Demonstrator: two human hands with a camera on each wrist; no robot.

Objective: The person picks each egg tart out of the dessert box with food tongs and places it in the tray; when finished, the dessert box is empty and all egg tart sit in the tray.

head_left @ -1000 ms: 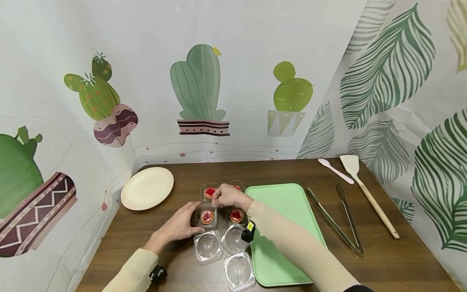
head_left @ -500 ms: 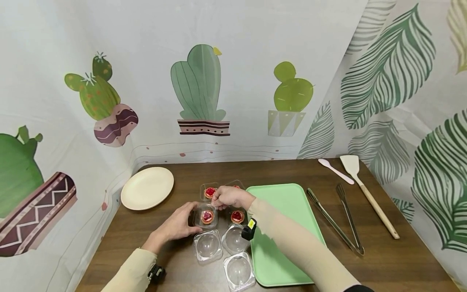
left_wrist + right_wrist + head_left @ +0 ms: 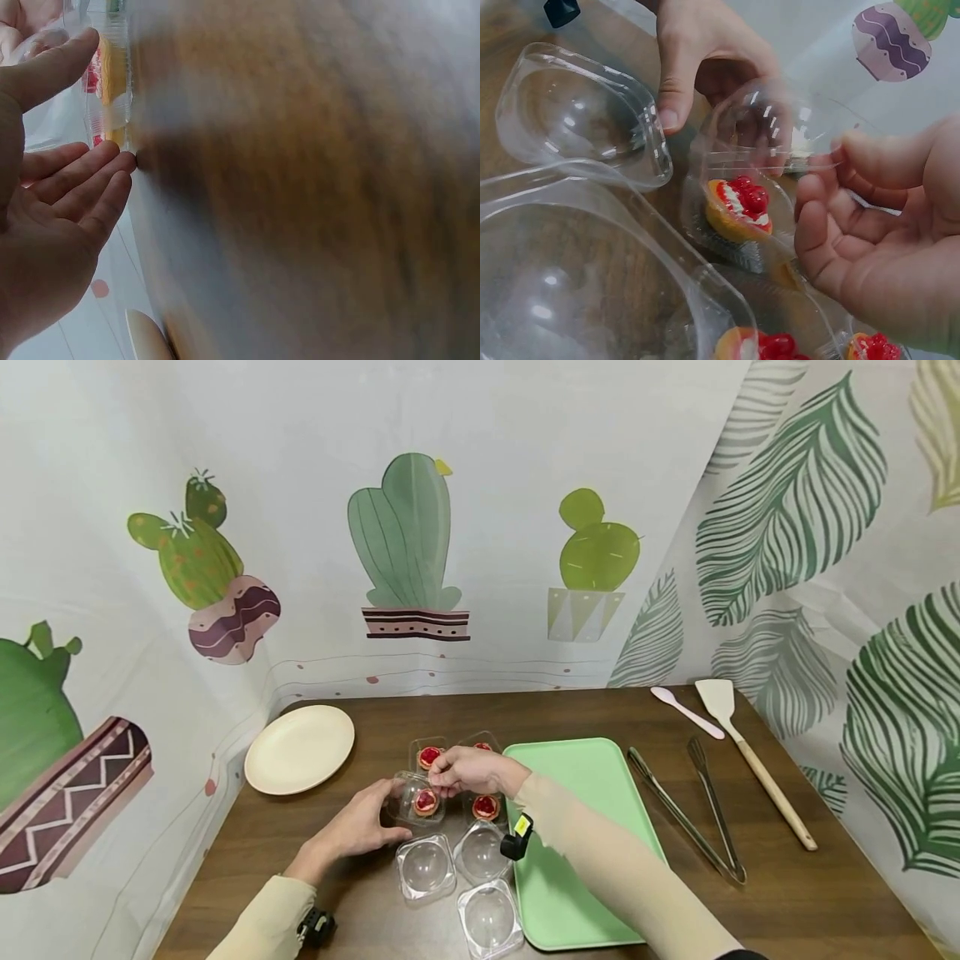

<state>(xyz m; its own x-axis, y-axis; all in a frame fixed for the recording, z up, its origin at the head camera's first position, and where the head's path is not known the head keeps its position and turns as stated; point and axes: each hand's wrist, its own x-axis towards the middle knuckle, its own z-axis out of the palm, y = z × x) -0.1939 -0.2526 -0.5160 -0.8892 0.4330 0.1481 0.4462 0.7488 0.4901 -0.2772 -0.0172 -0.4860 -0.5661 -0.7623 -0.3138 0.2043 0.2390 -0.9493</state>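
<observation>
Between my hands sits a clear plastic container with a red-topped fruit tart (image 3: 425, 802) in it, cream showing under the fruit in the right wrist view. A clear domed lid (image 3: 806, 112) stands tilted over that tart, and my right hand (image 3: 471, 770) pinches its edge between thumb and fingers. My left hand (image 3: 356, 827) lies at the left side of this container, thumb and fingers spread apart. In the left wrist view its fingers (image 3: 112, 206) are nearly straight, with the tips close to the container's side; whether they touch it is hard to tell.
Other tarts (image 3: 486, 807) in clear containers stand around, partly behind my right hand. Several domed lids (image 3: 425, 866) lie in front. A green tray (image 3: 577, 893) is to the right, beyond it tongs (image 3: 675, 810), a spatula (image 3: 765, 768) and a pink spoon (image 3: 687, 713). A cream plate (image 3: 300, 750) lies left.
My right hand has moved slightly left and down, and the lid it pinches has shifted left and tilted. My left hand has drifted a little left.
</observation>
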